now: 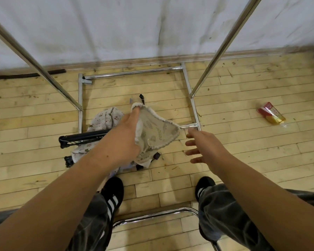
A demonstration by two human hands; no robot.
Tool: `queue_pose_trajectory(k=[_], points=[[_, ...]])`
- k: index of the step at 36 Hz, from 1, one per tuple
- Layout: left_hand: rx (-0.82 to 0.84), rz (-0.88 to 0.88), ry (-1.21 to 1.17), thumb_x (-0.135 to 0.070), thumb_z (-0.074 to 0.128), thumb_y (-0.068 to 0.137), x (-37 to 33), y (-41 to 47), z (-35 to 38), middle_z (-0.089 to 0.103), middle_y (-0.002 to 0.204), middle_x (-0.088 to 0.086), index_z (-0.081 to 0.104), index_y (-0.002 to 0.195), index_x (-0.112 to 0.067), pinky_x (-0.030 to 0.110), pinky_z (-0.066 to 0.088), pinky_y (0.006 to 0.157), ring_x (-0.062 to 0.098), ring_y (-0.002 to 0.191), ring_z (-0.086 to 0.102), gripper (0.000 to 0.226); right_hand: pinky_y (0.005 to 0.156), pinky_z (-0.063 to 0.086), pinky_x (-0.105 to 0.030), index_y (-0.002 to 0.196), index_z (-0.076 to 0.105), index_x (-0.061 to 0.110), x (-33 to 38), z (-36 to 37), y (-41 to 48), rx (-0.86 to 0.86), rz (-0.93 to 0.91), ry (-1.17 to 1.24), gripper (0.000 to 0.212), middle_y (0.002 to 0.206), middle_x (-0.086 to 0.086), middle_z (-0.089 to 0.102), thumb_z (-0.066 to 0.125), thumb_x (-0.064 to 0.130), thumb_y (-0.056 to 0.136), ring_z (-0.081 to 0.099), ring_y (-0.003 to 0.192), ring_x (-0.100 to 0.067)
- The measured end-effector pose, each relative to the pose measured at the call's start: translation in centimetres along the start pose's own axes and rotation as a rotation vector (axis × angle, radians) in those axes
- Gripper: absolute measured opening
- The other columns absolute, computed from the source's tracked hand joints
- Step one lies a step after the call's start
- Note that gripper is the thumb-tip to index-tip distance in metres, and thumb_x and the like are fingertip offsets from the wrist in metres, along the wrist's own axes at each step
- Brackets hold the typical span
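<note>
My left hand grips a small beige patterned cloth with a pale looped edge and holds it up over the floor. The cloth's free corner points right, toward my right hand. That hand hovers just right of the cloth with its fingers spread and holds nothing. Below my left hand, a pile of pale printed fabric lies on the wooden floor, partly hidden by my forearm.
A chrome rack frame lies on the floor, with two slanted chrome poles rising from it. Black folded tripod legs lie by the pile. A red-yellow wrapper lies at right. My shoes and a chair's chrome rail are near.
</note>
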State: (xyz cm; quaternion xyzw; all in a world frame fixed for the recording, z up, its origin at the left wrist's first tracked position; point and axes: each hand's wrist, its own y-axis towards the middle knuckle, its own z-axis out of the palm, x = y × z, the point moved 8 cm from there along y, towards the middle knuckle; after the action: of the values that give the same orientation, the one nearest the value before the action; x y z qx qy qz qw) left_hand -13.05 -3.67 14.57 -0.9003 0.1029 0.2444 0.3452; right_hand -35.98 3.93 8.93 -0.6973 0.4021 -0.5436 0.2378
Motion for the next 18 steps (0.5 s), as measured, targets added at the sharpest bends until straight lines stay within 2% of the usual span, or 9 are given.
queue_pose_trajectory(k=[1, 4, 6, 8, 12, 13, 16, 18], points=[[-0.005, -0.018, -0.004, -0.010, 0.063, 0.095, 0.4, 0.1, -0.1, 0.009, 0.170, -0.006, -0.014, 0.162, -0.030, 0.015, 0.038, 0.062, 0.005, 0.085, 0.050, 0.105, 0.070, 0.060, -0.038, 0.120, 0.064, 0.016, -0.3, 0.3, 0.6, -0.007, 0.015, 0.003, 0.031, 0.111, -0.007, 0.068, 0.050, 0.039, 0.106, 0.071, 0.094, -0.027], [-0.008, -0.058, 0.008, -0.009, 0.064, 0.093, 1.3, 0.1, -0.2, 0.005, 0.172, -0.006, -0.015, 0.162, -0.030, 0.021, 0.040, 0.075, 0.017, 0.106, 0.054, 0.107, 0.065, 0.058, -0.036, 0.119, 0.064, 0.016, -1.5, 1.6, 2.9, -0.042, 0.011, -0.045, 0.023, 0.106, -0.007, 0.069, 0.053, 0.029, 0.104, 0.071, 0.088, -0.024], [-0.018, -0.077, 0.007, -0.010, 0.065, 0.094, 1.8, 0.1, -0.2, 0.004, 0.172, -0.007, -0.017, 0.162, -0.030, 0.021, 0.038, 0.068, 0.019, 0.100, 0.052, 0.108, 0.061, 0.056, -0.034, 0.117, 0.064, 0.016, -2.6, 2.6, 4.7, -0.064, -0.002, -0.123, 0.021, 0.102, -0.005, 0.070, 0.053, 0.027, 0.103, 0.071, 0.084, -0.021], [-0.029, -0.073, 0.000, -0.013, 0.066, 0.094, 1.7, -0.1, -0.2, 0.007, 0.170, -0.008, -0.018, 0.162, -0.030, 0.022, 0.038, 0.074, 0.015, 0.100, 0.047, 0.109, 0.060, 0.057, -0.033, 0.113, 0.065, 0.016, -3.8, 3.3, 6.2, -0.080, -0.009, -0.199, 0.018, 0.097, -0.006, 0.072, 0.054, 0.025, 0.101, 0.073, 0.085, -0.023], [-0.077, -0.043, -0.019, -0.022, 0.066, 0.096, 2.1, -1.1, 0.0, 0.010, 0.168, -0.009, -0.016, 0.161, -0.032, 0.023, 0.041, 0.092, 0.015, 0.128, 0.047, 0.105, 0.077, 0.064, -0.042, 0.105, 0.068, 0.017, -6.6, 4.7, 9.6, -0.097, 0.001, -0.335, 0.014, 0.095, -0.003, 0.071, 0.060, 0.026, 0.097, 0.072, 0.088, -0.024], [-0.094, -0.043, -0.023, -0.025, 0.066, 0.096, 2.3, -1.4, 0.1, 0.009, 0.168, -0.011, -0.014, 0.162, -0.033, 0.023, 0.041, 0.095, 0.014, 0.130, 0.046, 0.104, 0.080, 0.064, -0.044, 0.105, 0.068, 0.017, -7.3, 5.0, 10.4, -0.094, 0.001, -0.376, 0.014, 0.095, -0.002, 0.070, 0.062, 0.027, 0.097, 0.071, 0.089, -0.023], [-0.136, -0.062, -0.060, -0.026, 0.069, 0.094, 3.5, -2.1, 0.4, 0.014, 0.164, -0.016, -0.011, 0.161, -0.038, 0.020, 0.041, 0.085, 0.008, 0.114, 0.048, 0.105, 0.081, 0.062, -0.038, 0.103, 0.068, 0.018, -9.4, 5.9, 12.6, -0.096, 0.009, -0.466, 0.013, 0.094, -0.001, 0.071, 0.066, 0.029, 0.096, 0.069, 0.088, -0.019], [-0.154, -0.091, -0.085, -0.024, 0.070, 0.092, 4.3, -2.5, 0.3, 0.019, 0.158, -0.020, -0.014, 0.158, -0.045, 0.013, 0.040, 0.071, 0.007, 0.104, 0.053, 0.109, 0.074, 0.053, -0.029, 0.103, 0.069, 0.018, -10.4, 6.5, 14.1, -0.106, 0.004, -0.507, 0.014, 0.098, 0.000, 0.071, 0.067, 0.030, 0.097, 0.064, 0.086, -0.015]])
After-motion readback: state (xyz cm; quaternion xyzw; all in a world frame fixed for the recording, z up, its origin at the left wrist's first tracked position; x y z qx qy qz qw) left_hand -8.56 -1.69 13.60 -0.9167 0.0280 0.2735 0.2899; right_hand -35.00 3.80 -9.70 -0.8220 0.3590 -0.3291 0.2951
